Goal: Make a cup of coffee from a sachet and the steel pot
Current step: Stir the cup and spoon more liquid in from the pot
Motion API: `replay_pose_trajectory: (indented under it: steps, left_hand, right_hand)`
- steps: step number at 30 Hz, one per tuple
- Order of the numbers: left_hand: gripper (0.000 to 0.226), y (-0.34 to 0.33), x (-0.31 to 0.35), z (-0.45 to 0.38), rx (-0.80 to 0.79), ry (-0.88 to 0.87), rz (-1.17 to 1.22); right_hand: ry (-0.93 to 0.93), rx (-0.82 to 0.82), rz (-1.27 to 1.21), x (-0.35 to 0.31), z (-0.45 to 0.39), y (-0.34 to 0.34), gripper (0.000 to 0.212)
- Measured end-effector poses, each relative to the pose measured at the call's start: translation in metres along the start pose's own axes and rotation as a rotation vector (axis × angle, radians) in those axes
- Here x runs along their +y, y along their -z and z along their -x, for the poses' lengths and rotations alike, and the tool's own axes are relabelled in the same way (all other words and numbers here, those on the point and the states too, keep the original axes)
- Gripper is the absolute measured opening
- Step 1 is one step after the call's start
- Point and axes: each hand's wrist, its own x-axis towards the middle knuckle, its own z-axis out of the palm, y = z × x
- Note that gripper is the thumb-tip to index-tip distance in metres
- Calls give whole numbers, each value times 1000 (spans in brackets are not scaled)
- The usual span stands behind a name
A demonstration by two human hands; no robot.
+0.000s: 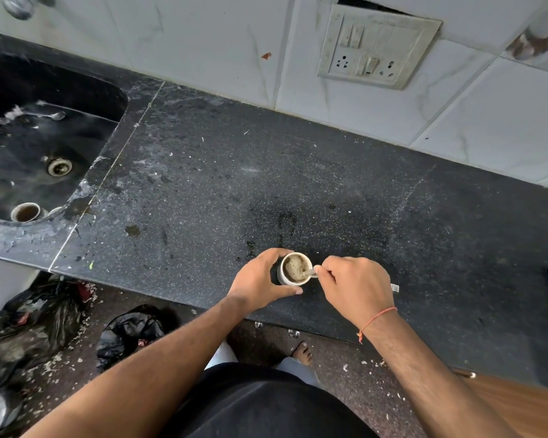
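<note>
Here, my left hand point(261, 278) curls round the small white ceramic cup point(295, 269) of frothy brown coffee near the black speckled stone bench's point(203, 184) front edge, while my right hand point(355, 286) pinches a thin steel spoon point(310, 274) dipped inside. Stirring looks underway; next, lift the spoon out cleanly.

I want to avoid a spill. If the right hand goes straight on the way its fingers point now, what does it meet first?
The right hand pinches a spoon and points left, toward the white cup of frothy coffee. It would likely meet the cup's near rim first; the left hand curls round the far side.
</note>
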Motion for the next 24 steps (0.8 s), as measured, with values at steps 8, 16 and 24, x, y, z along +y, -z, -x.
replay_pose_trajectory:
  steps: [8, 16, 24]
  left_hand:
    - [80, 0, 0, 0, 2, 0, 4]
    - [80, -1, -1, 0, -2, -4, -2]
    - [79, -1, 1, 1, 6, 4, -11]
  right_hand:
    - [-53, 51, 13, -7, -2, -5, 35]
    - [10, 11, 13, -5, 0, 0, 32]
    - [-37, 33, 58, -6, -5, -2, 34]
